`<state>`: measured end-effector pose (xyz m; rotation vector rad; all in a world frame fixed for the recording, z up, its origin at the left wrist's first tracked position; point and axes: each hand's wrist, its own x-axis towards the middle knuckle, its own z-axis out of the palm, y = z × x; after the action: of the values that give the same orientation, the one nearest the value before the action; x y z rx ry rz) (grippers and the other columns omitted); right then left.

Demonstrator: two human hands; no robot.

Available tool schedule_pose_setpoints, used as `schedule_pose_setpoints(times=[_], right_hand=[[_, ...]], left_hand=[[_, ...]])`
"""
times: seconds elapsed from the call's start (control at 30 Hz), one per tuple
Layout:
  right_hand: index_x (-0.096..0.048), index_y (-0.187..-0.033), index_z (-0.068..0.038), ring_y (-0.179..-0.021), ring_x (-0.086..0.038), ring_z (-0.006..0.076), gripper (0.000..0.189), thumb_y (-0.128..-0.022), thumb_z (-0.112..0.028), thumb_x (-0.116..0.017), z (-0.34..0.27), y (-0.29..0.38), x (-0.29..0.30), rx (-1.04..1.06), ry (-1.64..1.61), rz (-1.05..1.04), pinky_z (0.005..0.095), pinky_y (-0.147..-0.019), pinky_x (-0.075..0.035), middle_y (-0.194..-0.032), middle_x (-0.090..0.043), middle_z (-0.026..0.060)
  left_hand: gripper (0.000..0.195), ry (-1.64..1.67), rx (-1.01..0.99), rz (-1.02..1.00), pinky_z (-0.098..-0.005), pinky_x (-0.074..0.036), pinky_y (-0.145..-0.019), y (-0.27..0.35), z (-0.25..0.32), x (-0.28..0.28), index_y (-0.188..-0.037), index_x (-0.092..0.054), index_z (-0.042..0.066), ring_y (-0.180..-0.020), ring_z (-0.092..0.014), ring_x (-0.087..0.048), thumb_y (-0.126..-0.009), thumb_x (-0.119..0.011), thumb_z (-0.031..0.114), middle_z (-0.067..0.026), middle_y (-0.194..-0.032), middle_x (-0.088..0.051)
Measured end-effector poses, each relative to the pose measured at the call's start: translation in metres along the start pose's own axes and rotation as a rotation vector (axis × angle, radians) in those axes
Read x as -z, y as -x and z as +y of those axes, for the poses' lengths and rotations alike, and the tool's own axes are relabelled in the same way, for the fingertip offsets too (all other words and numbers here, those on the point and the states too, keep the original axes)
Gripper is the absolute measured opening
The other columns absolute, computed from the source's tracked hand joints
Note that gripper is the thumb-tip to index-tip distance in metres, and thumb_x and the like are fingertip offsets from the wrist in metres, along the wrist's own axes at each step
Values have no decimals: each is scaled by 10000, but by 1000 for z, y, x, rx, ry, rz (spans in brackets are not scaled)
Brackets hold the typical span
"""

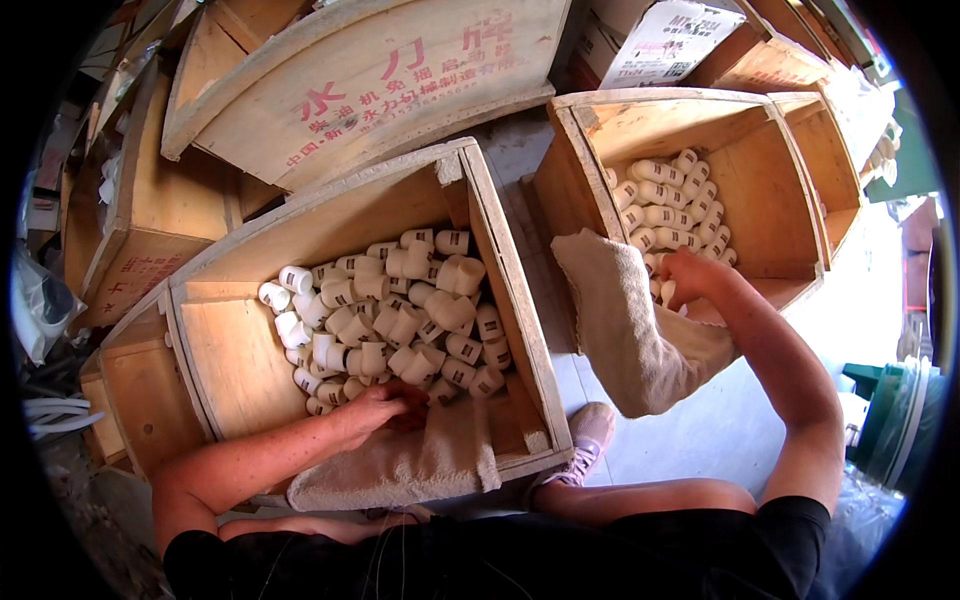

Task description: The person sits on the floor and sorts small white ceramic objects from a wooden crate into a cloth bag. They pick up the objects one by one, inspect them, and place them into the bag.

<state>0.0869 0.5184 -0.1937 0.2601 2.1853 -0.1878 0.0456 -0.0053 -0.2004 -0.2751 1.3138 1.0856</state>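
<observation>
My left hand (382,411) reaches over the near edge of a large wooden crate (517,300), at the near side of a heap of white plastic pipe elbows (375,322) with dark marks. Its fingertips are in shadow, so whether it holds a fitting is unclear. A beige cloth (405,469) drapes over that edge under my forearm. To the right, my right hand (686,276) is in a second wooden crate (757,180), at the near end of a pile of white plastic fittings (664,195); a small white piece shows at its fingers. Another beige cloth (622,330) hangs over this crate's corner.
A large wooden crate with red printing (405,82) stands behind, and another (165,195) at the left. A cardboard box (667,41) is at the top right. My shoe (592,435) rests on the floor between the crates. Green containers (900,420) stand at the far right.
</observation>
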Motion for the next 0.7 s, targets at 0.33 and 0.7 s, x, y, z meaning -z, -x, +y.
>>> schedule_pose_setpoints(times=[0.33,0.7], right_hand=[[-640,-778,12,-624,-617,216,420,-542,-289,-814,-3,0,12,-66,-175,-41,313,-558,-482,-707,-643,117],[-635,-845,27,-648,-632,178,417,-539,-203,-803,-11,17,21,-58,-210,34,287,-586,-502,-748,-656,122]], left_hand=[[321,7,-9,-21,-299,-501,-810,0,0,0,-1185,-534,20,-896,-173,-609,-886,-510,134,-83,-1022,-619],[321,-49,-81,-44,-272,-489,-788,2,-2,0,-1185,-541,34,-894,-147,-604,-886,-532,152,-63,-1020,-622]])
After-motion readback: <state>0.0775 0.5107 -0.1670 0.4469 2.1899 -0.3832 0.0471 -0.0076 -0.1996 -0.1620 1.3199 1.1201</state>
